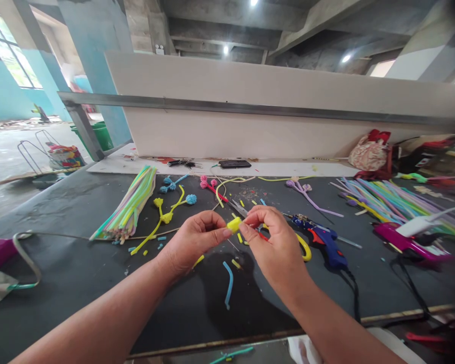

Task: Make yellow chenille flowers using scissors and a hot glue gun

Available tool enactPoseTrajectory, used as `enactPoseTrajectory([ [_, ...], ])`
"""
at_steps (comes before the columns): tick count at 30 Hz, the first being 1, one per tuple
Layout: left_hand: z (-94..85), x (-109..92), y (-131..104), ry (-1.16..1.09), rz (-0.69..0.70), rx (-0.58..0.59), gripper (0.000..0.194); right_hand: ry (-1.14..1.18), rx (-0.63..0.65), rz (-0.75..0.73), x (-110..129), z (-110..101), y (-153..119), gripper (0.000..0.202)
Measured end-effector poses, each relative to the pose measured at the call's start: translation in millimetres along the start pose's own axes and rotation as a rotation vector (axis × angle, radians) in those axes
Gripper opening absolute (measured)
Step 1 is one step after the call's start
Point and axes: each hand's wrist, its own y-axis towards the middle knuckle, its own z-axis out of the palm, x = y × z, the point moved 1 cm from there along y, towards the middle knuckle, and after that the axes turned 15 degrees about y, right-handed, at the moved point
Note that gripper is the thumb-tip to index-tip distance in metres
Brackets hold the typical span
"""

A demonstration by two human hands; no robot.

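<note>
A small folded piece of yellow chenille stem (234, 224) is pinched between my two hands above the dark table. My left hand (195, 237) grips its left end with thumb and index finger. On the other side, my right hand (275, 240) closes thumb and fingers on its right end. Scissors (305, 247) with yellow handles lie partly hidden behind my right hand. Short yellow cut pieces (236, 263) are scattered below and around my hands, along with a bent blue stem (228, 284). Left of my left hand lies a yellow branched stem (161, 221) with knobbed ends.
A blue glue gun (328, 242) lies to the right, its cord trailing over the front edge. Stem bundles lie at left (131, 202) and right (394, 202). A magenta device (409, 241) sits far right. A phone (235, 164) rests on the white back ledge (276, 168).
</note>
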Motion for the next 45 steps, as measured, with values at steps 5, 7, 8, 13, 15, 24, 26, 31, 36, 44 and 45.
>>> enactPoseTrajectory([
  [5, -2.3, 2.0, -0.6, 0.036, 0.011, 0.005, 0.025, 0.09, 0.053, 0.258, -1.3, -4.3, 2.7, 0.013],
  [7, -2.7, 1.5, -0.9, 0.046, 0.009, 0.014, 0.025, 0.132, 0.08, 0.334, -4.3, -5.7, 2.5, 0.014],
  [8, -2.8, 1.1, -0.9, 0.049, 0.005, 0.021, 0.025, 0.163, 0.087, 0.364, -6.3, -5.9, 2.2, 0.015],
  [13, -2.8, 1.1, -0.4, 0.048, -0.031, 0.047, 0.025, 0.385, 0.088, 0.526, -14.0, -3.3, 0.6, 0.018],
  [15, -3.4, 2.9, 0.2, 0.022, -0.037, 0.054, 0.023, 0.473, 0.094, 0.561, -13.8, -2.9, 1.7, 0.019],
  [24, -8.6, 5.0, 2.7, -0.212, -0.177, 0.126, 0.02, 0.246, 0.016, 0.355, -18.9, -21.5, 15.4, 0.015],
  [26, -12.9, 1.8, 2.8, -0.255, -0.18, 0.093, 0.02, -0.011, 0.1, 0.282, -21.2, -23.2, 17.2, 0.011],
  [31, -26.0, -6.2, 4.4, -0.429, -0.124, 0.07, 0.014, -0.572, 0.412, 0.17, -32.7, -12.1, 14.0, 0.015],
  [36, -27.4, -5.3, 4.3, -0.501, -0.126, 0.105, 0.012, -0.698, 0.537, 0.127, -44.8, 6.9, 7.9, 0.009],
  [44, -16.8, 2.1, 5.2, -0.524, -0.141, 0.157, 0.01, -0.676, 0.604, 0.18, -41.7, 10.6, 10.2, 0.024],
  [45, -16.0, 2.5, 5.1, -0.519, -0.144, 0.158, 0.01, -0.652, 0.597, 0.198, -40.7, 8.7, 12.0, 0.023],
])
